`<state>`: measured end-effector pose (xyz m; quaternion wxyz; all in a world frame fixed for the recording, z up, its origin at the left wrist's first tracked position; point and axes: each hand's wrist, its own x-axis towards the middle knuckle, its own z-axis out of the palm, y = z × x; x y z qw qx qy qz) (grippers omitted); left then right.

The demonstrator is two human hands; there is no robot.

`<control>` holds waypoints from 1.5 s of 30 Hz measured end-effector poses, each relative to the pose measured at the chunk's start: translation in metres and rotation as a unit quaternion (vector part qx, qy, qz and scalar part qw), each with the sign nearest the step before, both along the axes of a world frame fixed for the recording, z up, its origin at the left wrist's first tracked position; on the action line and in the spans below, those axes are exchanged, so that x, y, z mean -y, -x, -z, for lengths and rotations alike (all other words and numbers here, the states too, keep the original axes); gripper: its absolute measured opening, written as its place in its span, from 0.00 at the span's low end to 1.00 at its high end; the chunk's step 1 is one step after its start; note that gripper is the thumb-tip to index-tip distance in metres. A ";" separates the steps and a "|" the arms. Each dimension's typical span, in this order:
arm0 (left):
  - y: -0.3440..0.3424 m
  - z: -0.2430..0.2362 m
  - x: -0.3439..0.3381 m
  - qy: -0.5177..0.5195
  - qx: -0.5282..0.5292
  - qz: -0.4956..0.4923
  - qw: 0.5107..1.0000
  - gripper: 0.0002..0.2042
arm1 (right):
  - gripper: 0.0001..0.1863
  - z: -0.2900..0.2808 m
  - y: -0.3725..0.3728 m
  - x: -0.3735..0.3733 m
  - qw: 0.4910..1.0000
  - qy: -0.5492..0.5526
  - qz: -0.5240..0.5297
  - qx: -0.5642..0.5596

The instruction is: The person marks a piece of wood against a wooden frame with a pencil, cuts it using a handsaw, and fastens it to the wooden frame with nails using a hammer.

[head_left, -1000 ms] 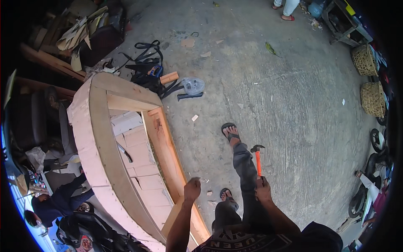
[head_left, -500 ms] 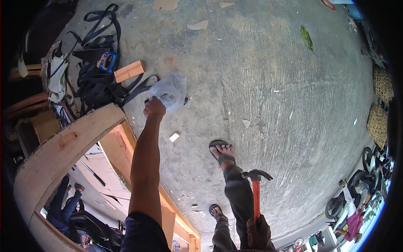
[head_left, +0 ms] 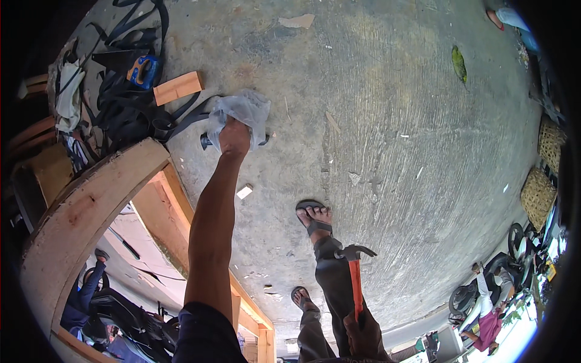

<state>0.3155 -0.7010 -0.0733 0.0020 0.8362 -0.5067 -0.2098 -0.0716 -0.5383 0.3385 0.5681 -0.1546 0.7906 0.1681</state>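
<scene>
My left hand [head_left: 234,136] reaches down to the concrete floor and grips a crumpled clear plastic bag [head_left: 245,109] lying beside black straps. My right hand [head_left: 363,323] hangs low by my leg, closed around the orange handle of a claw hammer [head_left: 354,272] whose dark head points up. My two sandalled feet [head_left: 315,218] stand on the floor between the hands.
A curved wooden frame [head_left: 91,199] rises at the left, with long planks running under my arm. A heap of black straps [head_left: 130,109], a wood block [head_left: 177,88] and a blue-handled tool [head_left: 142,69] lie at upper left. Woven baskets [head_left: 538,193] and parked motorbikes stand at right.
I have bent further toward the floor. My left hand has reached past the frame's end and closed on the plastic bag. The hammer stays in my right hand.
</scene>
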 end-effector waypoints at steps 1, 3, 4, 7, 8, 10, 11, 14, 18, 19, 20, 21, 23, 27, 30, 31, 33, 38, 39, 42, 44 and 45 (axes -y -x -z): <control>0.009 -0.011 0.009 -0.054 -0.014 -0.026 0.998 0.16 | 0.13 0.001 -0.001 0.006 0.999 -0.019 0.023 -0.014; -0.010 0.015 -0.006 0.024 0.057 0.072 0.995 0.16 | 0.10 0.004 -0.010 0.013 0.999 -0.019 0.046 -0.008; -0.015 0.021 -0.010 0.103 0.122 0.170 0.972 0.17 | 0.08 0.004 -0.012 0.017 0.997 -0.017 0.071 -0.006; -0.006 0.029 -0.021 0.099 0.108 0.156 0.977 0.15 | 0.09 0.001 -0.012 0.024 0.997 -0.009 0.075 -0.010; -0.004 0.030 -0.019 0.099 0.104 0.153 0.978 0.15 | 0.09 0.000 -0.012 0.030 0.997 -0.009 0.072 -0.014; 0.000 0.023 -0.010 0.086 0.045 0.120 0.988 0.12 | 0.10 -0.001 -0.016 0.049 0.997 -0.051 0.058 -0.024; 0.006 0.019 -0.005 0.084 0.058 0.174 0.980 0.09 | 0.10 -0.002 -0.014 0.050 0.997 -0.049 0.055 -0.030; -0.021 0.026 -0.007 0.073 0.111 0.302 0.944 0.08 | 0.10 -0.002 -0.016 0.053 0.997 -0.040 0.066 0.007; -0.036 0.013 -0.012 0.086 0.108 0.248 0.959 0.06 | 0.11 0.003 -0.012 0.047 0.995 -0.028 0.089 0.026; -0.028 0.000 -0.011 0.137 0.035 0.129 0.982 0.05 | 0.11 0.001 -0.010 0.044 0.995 -0.026 0.088 0.034; -0.018 -0.013 -0.010 0.182 -0.036 0.006 0.983 0.05 | 0.11 -0.001 -0.008 0.043 0.995 -0.027 0.088 0.029; -0.019 -0.028 -0.015 0.276 -0.049 -0.054 0.958 0.05 | 0.11 -0.004 -0.010 0.044 0.996 -0.028 0.080 0.032; -0.008 -0.059 -0.028 0.260 -0.110 -0.201 0.938 0.05 | 0.12 -0.003 -0.008 0.046 0.997 -0.019 0.066 0.036; -0.024 -0.125 -0.078 0.341 -0.405 -0.453 0.717 0.06 | 0.12 -0.008 -0.010 0.045 0.998 0.001 -0.003 0.068; -0.005 -0.183 -0.102 0.363 -0.586 -0.509 0.516 0.07 | 0.13 -0.010 -0.002 0.035 0.997 0.027 0.000 0.073; 0.000 -0.195 -0.111 0.356 -0.596 -0.504 0.514 0.07 | 0.13 -0.009 0.000 0.030 0.996 0.032 0.006 0.087; 0.005 -0.202 -0.127 0.346 -0.589 -0.508 0.524 0.07 | 0.14 -0.007 0.001 0.025 0.995 0.027 -0.025 0.090; -0.003 -0.164 -0.122 0.305 -0.546 -0.576 0.526 0.08 | 0.15 -0.006 -0.003 0.020 0.991 0.027 -0.094 0.090; -0.002 -0.148 -0.109 0.271 -0.523 -0.578 0.565 0.08 | 0.14 -0.008 -0.001 0.021 0.989 0.021 -0.116 0.091; -0.008 -0.097 -0.061 0.241 -0.421 -0.508 0.711 0.07 | 0.14 -0.011 -0.001 0.030 0.989 0.006 -0.128 0.076; -0.029 -0.053 -0.038 0.188 -0.259 -0.444 0.837 0.10 | 0.15 -0.007 -0.008 0.033 0.991 -0.004 -0.115 0.070; -0.026 -0.039 -0.026 0.189 -0.265 -0.446 0.833 0.10 | 0.14 -0.007 -0.007 0.037 0.994 -0.021 -0.089 0.066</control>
